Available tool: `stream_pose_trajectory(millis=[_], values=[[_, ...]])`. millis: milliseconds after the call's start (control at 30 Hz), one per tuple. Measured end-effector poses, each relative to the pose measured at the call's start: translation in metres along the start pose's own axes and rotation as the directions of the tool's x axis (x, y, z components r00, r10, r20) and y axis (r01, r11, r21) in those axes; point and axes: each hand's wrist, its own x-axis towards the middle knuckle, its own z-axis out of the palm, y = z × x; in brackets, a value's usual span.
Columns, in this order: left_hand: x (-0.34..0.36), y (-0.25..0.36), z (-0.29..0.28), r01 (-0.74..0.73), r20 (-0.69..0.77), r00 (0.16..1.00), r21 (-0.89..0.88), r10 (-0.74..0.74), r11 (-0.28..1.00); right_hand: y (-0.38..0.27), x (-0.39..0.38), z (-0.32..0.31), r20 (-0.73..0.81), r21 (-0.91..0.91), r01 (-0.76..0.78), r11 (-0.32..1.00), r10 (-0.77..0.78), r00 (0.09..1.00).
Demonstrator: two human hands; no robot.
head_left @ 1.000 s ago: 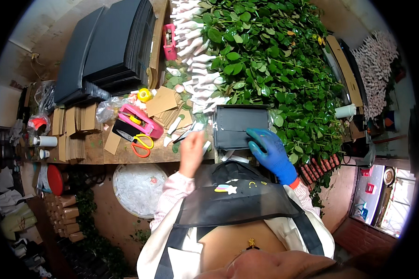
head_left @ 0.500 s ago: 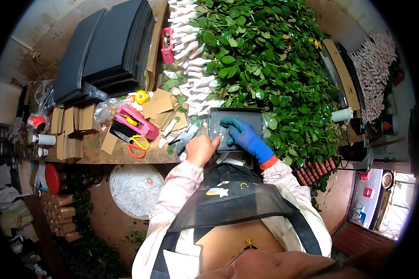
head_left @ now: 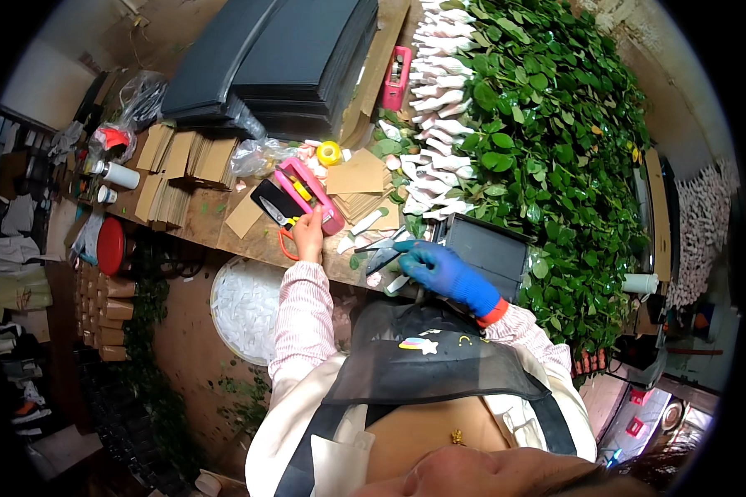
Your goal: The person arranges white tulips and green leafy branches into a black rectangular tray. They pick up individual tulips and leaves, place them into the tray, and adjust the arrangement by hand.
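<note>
My bare left hand (head_left: 309, 236) reaches over the bench beside the pink tape dispenser (head_left: 330, 217). It covers part of the scissors (head_left: 285, 242), whose yellow and red handles show at its left; its fingertips are bunched, and whether they grip anything is hidden. My right hand (head_left: 449, 275) wears a blue and teal glove. Its fingers are partly bent and apart, with nothing seen in them. They hover at the left edge of a dark grey tray (head_left: 487, 248), near a grey-bladed cutting tool (head_left: 383, 258) on the bench.
Leafy green stems (head_left: 555, 166) with white-netted heads (head_left: 439, 108) fill the right side. Dark boards (head_left: 298, 58) are stacked at the back left, near cardboard pieces (head_left: 358, 180) and a yellow tape roll (head_left: 328, 153). Below the bench edge stands a round white-filled container (head_left: 244, 311).
My view has swung, so the bench appears further right. My left hand has moved left from near the tray to the scissors and tape dispenser. My right hand has shifted to the tray's left edge.
</note>
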Motion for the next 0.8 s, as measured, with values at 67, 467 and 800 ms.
stream_pose_trajectory(millis=[67, 467, 800], values=[[0.004, 0.000, -0.004, 0.030, -0.030, 0.999, -0.156, -0.035, 0.987, -0.010, 0.023, 0.012, 0.121, -0.095, 0.026, 0.995, -0.014, 0.993], [-0.114, -0.011, -0.016, 0.439, 0.320, 0.886, -0.350, -0.335, 0.827, 0.024, 0.047, 0.040, 0.179, -0.614, 0.093, 0.784, 0.024, 0.984], [-0.005, -0.061, -0.023, 0.118, 0.368, 0.921, 0.058, -0.131, 0.991, 0.014, 0.019, 0.039, 0.178, -0.487, 0.088, 0.869, -0.001, 0.984]])
